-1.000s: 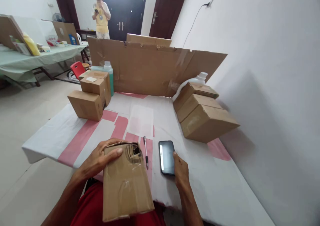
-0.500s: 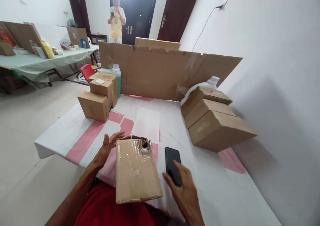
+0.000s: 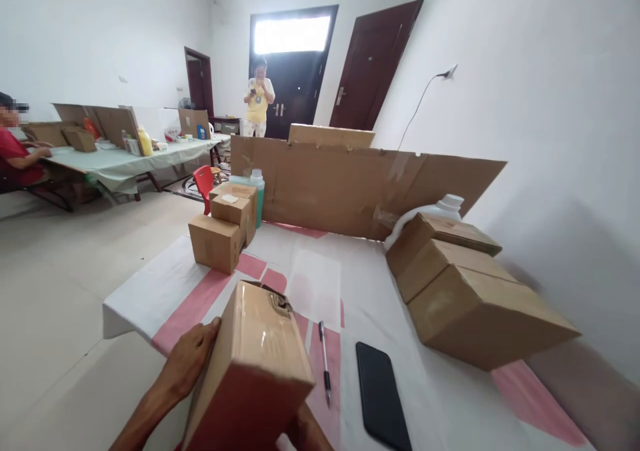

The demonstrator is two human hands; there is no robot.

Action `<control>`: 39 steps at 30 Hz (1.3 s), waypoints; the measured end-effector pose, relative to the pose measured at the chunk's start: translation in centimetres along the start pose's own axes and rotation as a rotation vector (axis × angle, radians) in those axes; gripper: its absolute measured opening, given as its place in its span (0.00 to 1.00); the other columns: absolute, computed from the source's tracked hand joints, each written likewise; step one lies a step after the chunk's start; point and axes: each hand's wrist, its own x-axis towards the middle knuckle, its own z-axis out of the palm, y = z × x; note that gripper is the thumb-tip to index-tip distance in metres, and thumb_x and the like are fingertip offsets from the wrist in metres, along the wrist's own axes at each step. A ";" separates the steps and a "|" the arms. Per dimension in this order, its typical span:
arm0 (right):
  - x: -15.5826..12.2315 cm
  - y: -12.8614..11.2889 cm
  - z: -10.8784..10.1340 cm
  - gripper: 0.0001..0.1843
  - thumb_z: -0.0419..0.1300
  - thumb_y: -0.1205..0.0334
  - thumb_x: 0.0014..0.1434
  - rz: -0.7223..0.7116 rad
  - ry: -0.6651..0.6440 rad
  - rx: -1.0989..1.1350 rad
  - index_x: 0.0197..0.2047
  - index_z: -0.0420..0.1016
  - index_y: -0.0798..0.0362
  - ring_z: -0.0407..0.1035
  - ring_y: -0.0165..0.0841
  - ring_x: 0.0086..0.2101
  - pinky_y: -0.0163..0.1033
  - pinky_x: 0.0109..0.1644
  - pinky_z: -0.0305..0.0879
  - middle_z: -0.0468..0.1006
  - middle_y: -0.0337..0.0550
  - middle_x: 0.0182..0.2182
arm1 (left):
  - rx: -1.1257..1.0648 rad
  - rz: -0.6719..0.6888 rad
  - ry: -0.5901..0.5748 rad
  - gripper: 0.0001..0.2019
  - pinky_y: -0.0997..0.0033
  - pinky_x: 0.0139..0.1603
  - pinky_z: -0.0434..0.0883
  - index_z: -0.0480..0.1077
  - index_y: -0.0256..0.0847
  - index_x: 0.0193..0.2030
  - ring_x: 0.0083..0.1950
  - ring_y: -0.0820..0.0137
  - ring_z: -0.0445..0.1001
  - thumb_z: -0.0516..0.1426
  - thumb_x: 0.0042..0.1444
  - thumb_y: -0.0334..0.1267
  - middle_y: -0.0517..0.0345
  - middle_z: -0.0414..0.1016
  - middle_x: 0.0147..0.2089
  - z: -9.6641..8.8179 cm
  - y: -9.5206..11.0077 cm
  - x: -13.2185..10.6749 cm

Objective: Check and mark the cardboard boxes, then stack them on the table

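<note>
A brown cardboard box [image 3: 267,334] with a torn, taped corner at its far end is tipped up in front of me, its near face turned toward me. My left hand [image 3: 193,358] grips its left side, fingers pressed against the cardboard. Low on the right, my right hand [image 3: 306,428] is at the box's underside, its fingers mostly hidden behind the box. Just right of the box lies a pen [image 3: 325,364] with a black grip. Farther right, a black smartphone [image 3: 383,394] rests flat on the cloth.
Stacked cardboard boxes stand left [image 3: 215,241] and right [image 3: 480,304] on the cloth-covered table [image 3: 145,298]. Bottles of green liquid [image 3: 259,201] and a white jug [image 3: 445,206] stand behind them. A cardboard panel [image 3: 350,188] closes the far edge. Two other people are farther off.
My right hand has left the phone and gone to the box. My left hand now presses on the box, which has tipped up. The pen has come into sight. My view has lifted.
</note>
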 end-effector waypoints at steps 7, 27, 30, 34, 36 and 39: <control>5.9 -2.0 5.4 0.44 0.60 0.24 0.56 0.294 -0.112 0.594 0.62 0.75 0.50 0.75 0.52 0.57 0.56 0.55 0.75 0.82 0.55 0.54 | -0.186 -0.144 0.000 0.34 0.44 0.62 0.72 0.84 0.48 0.40 0.57 0.41 0.77 0.54 0.50 0.76 0.50 0.85 0.48 -8.6 -1.9 -1.7; 25.5 -4.0 11.1 0.48 0.30 0.33 0.72 0.551 -0.024 1.080 0.64 0.62 0.70 0.80 0.40 0.31 0.37 0.25 0.75 0.82 0.61 0.36 | -0.277 0.062 0.505 0.42 0.58 0.55 0.74 0.74 0.35 0.60 0.53 0.53 0.78 0.64 0.46 0.66 0.44 0.81 0.52 -11.6 -1.1 12.9; 27.2 -3.6 11.0 0.52 0.26 0.32 0.70 0.569 -0.038 1.036 0.64 0.61 0.73 0.79 0.39 0.29 0.37 0.24 0.73 0.81 0.64 0.37 | -0.256 0.067 0.494 0.43 0.64 0.45 0.74 0.76 0.34 0.58 0.46 0.57 0.79 0.64 0.44 0.68 0.47 0.82 0.46 -12.0 -0.7 15.5; 26.0 -4.0 10.4 0.51 0.24 0.34 0.71 0.574 -0.084 0.936 0.57 0.68 0.72 0.78 0.39 0.27 0.38 0.24 0.71 0.81 0.64 0.34 | -0.195 0.071 0.555 0.44 0.58 0.51 0.75 0.74 0.34 0.58 0.51 0.52 0.78 0.62 0.44 0.69 0.44 0.80 0.51 -12.4 0.3 15.8; 23.2 -5.9 10.2 0.47 0.32 0.32 0.71 0.517 -0.125 0.794 0.50 0.73 0.69 0.77 0.41 0.25 0.42 0.25 0.73 0.81 0.61 0.30 | -0.148 0.073 0.704 0.48 0.46 0.63 0.69 0.68 0.32 0.64 0.63 0.44 0.71 0.60 0.47 0.70 0.36 0.72 0.62 -11.9 1.0 14.5; 17.6 -10.6 10.4 0.36 0.52 0.31 0.66 -0.108 -0.119 0.288 0.45 0.81 0.57 0.80 0.44 0.37 0.51 0.44 0.78 0.84 0.55 0.37 | -0.069 0.251 0.742 0.42 0.37 0.73 0.55 0.60 0.36 0.69 0.76 0.39 0.50 0.54 0.57 0.66 0.34 0.56 0.73 -9.1 3.3 12.0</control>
